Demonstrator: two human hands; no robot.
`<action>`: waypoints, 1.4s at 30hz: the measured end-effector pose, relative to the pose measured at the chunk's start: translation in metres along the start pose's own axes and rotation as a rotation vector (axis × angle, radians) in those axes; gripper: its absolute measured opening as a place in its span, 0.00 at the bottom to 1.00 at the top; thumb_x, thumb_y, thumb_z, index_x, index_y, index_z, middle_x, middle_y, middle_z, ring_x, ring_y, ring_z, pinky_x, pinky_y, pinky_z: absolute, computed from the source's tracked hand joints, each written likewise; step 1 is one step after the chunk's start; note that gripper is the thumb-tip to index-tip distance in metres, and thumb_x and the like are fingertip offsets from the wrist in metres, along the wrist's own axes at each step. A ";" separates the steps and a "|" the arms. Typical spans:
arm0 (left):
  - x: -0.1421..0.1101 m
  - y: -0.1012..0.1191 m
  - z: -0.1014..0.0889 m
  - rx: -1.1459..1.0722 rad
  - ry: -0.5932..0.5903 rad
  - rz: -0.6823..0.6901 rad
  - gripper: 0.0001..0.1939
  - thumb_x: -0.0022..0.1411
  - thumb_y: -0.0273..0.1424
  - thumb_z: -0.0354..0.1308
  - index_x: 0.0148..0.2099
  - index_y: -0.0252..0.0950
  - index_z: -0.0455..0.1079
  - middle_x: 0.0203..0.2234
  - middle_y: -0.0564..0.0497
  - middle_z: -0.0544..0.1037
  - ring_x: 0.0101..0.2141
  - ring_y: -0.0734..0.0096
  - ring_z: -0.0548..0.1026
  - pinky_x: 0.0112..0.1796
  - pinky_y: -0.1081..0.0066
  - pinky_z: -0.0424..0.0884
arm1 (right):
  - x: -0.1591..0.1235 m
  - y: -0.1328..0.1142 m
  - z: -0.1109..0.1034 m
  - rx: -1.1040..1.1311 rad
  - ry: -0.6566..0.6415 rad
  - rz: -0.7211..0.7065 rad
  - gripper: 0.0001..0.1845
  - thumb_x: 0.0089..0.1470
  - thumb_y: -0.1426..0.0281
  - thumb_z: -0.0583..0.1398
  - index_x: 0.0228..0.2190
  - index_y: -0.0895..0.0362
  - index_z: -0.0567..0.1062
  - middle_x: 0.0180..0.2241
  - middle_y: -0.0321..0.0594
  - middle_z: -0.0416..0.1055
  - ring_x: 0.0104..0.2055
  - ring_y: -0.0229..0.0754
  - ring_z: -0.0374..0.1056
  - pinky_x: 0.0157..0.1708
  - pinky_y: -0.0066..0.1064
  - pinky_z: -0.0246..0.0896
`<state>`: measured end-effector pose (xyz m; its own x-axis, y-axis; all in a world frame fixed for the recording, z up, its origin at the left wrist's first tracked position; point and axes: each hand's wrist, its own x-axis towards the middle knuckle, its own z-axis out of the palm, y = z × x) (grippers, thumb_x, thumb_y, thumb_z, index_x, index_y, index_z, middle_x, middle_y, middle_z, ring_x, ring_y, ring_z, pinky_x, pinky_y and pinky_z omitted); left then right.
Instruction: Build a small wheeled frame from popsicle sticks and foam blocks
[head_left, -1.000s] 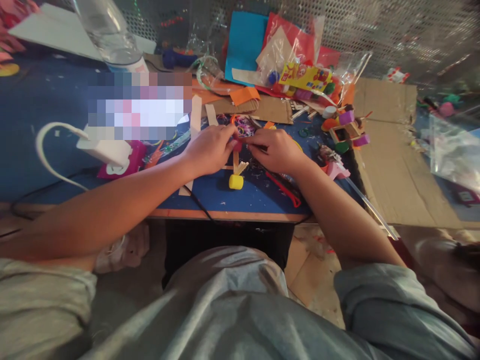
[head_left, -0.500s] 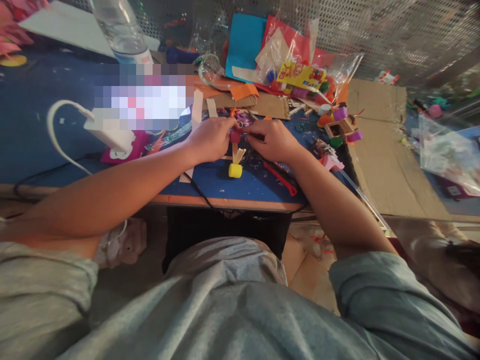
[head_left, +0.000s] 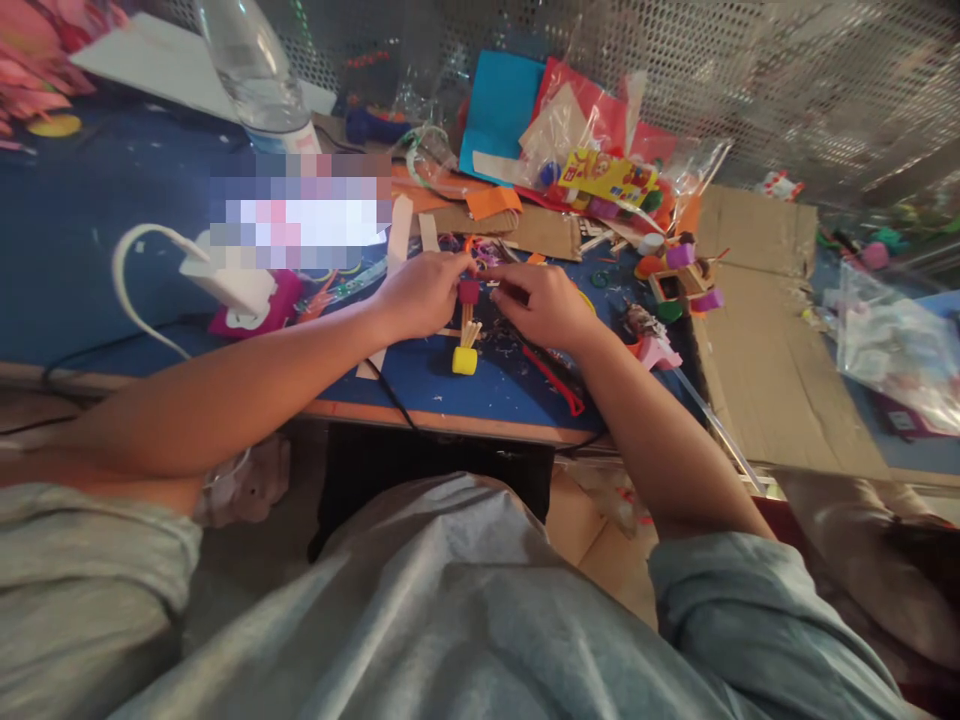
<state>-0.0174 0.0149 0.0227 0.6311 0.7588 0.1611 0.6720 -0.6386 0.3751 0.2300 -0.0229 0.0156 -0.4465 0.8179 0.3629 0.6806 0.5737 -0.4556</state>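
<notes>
My left hand (head_left: 421,292) is closed, with its fingertips pinched around the upper part of a small dark-red block (head_left: 468,292). From the other side comes my right hand (head_left: 551,305), fingers bent and the index fingertip at the top of the block. Anything between the right fingertips is too small to make out. Thin wooden sticks (head_left: 471,333) run below the block towards a yellow cylinder (head_left: 464,361), which lies on the blue tabletop. Under the right wrist a red-handled tool (head_left: 555,382) lies partly covered.
A water bottle (head_left: 262,90) and a white charger (head_left: 232,280) stand to the left. Behind the hands are coloured paper (head_left: 502,110) and a yellow packet (head_left: 607,178). Small block figures (head_left: 682,275) and a cardboard sheet (head_left: 772,350) are on the right. A black cable (head_left: 390,392) crosses the front edge.
The whole view has shifted, so the table sits slightly lower in the picture. Both hands stay at the red block, with little visible change in their grip.
</notes>
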 end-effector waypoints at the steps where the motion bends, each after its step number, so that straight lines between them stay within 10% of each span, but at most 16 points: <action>1: 0.000 -0.001 0.000 -0.003 -0.001 0.004 0.25 0.77 0.22 0.51 0.68 0.30 0.78 0.61 0.33 0.87 0.65 0.40 0.84 0.66 0.46 0.78 | 0.000 0.000 0.000 0.003 0.006 0.002 0.24 0.69 0.72 0.61 0.59 0.58 0.89 0.47 0.51 0.90 0.46 0.53 0.84 0.53 0.44 0.78; 24: 0.005 -0.007 0.010 -0.176 0.007 0.116 0.24 0.78 0.32 0.48 0.60 0.33 0.84 0.53 0.39 0.90 0.56 0.47 0.87 0.58 0.53 0.80 | -0.007 -0.001 0.001 0.246 0.260 0.033 0.08 0.68 0.65 0.67 0.43 0.54 0.87 0.32 0.38 0.82 0.31 0.42 0.70 0.35 0.37 0.65; 42: -0.012 0.011 -0.013 -0.256 0.078 0.102 0.20 0.84 0.38 0.46 0.62 0.35 0.75 0.44 0.42 0.86 0.45 0.55 0.84 0.52 0.57 0.79 | -0.004 -0.002 0.007 0.509 0.238 0.133 0.19 0.65 0.49 0.72 0.42 0.50 0.82 0.32 0.38 0.78 0.30 0.42 0.72 0.29 0.38 0.66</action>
<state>-0.0223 0.0006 0.0374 0.6522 0.7059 0.2762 0.4804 -0.6668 0.5696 0.2266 -0.0270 0.0092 -0.1932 0.8857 0.4222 0.3308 0.4639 -0.8218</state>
